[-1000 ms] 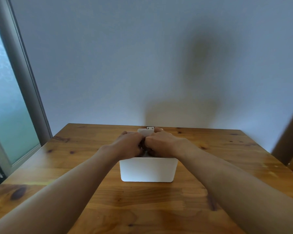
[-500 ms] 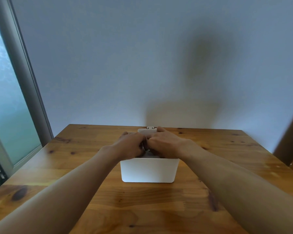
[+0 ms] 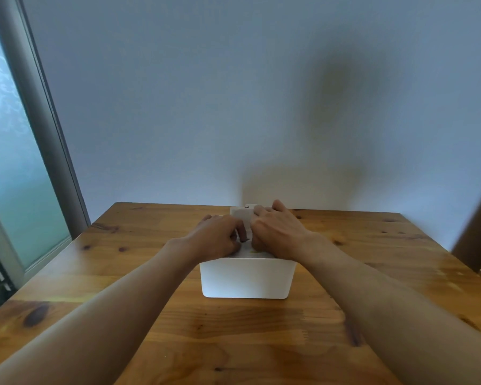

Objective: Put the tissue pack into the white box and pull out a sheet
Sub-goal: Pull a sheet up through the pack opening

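Note:
A white box (image 3: pixel 247 279) stands in the middle of the wooden table (image 3: pixel 233 343), its lid (image 3: pixel 240 215) raised at the back. The tissue pack (image 3: pixel 247 249) lies in the box's open top; only a pale strip with a yellowish mark shows between my hands. My left hand (image 3: pixel 217 237) is curled over the pack's left part, fingertips pinched at its middle. On the right part rests my right hand (image 3: pixel 278 234), thumb tucked down at the pack and fingers reaching back to the lid. Whether a sheet is gripped is hidden.
The table's far edge meets a plain wall just behind the box. A frosted window with a grey frame (image 3: pixel 39 134) runs along the left. A dark wooden piece (image 3: pixel 478 232) stands past the table's right edge.
My hands have parted a little, so the pack shows between them. My right hand's fingers have stretched back toward the lid. The box has stayed in place.

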`<state>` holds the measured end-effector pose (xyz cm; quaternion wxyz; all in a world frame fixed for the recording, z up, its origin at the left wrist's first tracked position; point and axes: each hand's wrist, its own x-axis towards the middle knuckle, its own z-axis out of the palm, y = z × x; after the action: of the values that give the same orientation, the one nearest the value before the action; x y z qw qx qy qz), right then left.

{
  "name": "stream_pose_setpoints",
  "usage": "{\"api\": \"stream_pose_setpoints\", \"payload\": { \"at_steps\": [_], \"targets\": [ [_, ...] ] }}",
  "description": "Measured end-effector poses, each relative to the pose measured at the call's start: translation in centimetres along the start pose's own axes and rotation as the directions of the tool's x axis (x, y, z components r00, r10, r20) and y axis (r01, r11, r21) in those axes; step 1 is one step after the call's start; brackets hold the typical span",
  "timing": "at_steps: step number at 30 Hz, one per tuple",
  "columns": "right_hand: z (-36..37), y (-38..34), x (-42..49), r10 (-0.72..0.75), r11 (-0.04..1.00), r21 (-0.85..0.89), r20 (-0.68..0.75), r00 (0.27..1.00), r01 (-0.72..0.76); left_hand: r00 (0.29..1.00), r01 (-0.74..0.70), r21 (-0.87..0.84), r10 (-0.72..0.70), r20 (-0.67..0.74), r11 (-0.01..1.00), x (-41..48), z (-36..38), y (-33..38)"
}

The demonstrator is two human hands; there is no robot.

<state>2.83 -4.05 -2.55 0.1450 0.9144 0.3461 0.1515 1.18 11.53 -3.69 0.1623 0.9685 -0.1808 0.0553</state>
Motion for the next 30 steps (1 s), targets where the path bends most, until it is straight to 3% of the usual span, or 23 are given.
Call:
{"api": "stream_pose_setpoints", "payload": {
  "at_steps": [8, 17, 25, 30],
  "targets": [
    [0.0, 0.0, -0.3, 0.128, 0.988, 0.088, -0.008, 0.992, -0.127, 1.000, 0.000, 0.003, 0.000, -0.010, 1.000, 0.0, 0.1, -0.1],
    [0.9, 0.8, -0.7, 0.121, 0.916, 0.383, 0.026, 0.992, -0.122, 0.997, -0.081, 0.053, 0.080, 0.005, 0.995, 0.1, 0.1, 0.1],
    [1.0, 0.5, -0.7, 0.163, 0.919, 0.373, -0.055, 0.985, -0.131, 0.995, -0.092, 0.072, 0.094, -0.019, 0.993, 0.1, 0.1, 0.0],
    [1.4, 0.5, -0.7, 0.173, 0.914, 0.373, -0.004, 0.985, -0.159, 0.996, -0.088, 0.064, 0.089, -0.023, 0.994, 0.2, 0.3, -0.2]
  ]
}}
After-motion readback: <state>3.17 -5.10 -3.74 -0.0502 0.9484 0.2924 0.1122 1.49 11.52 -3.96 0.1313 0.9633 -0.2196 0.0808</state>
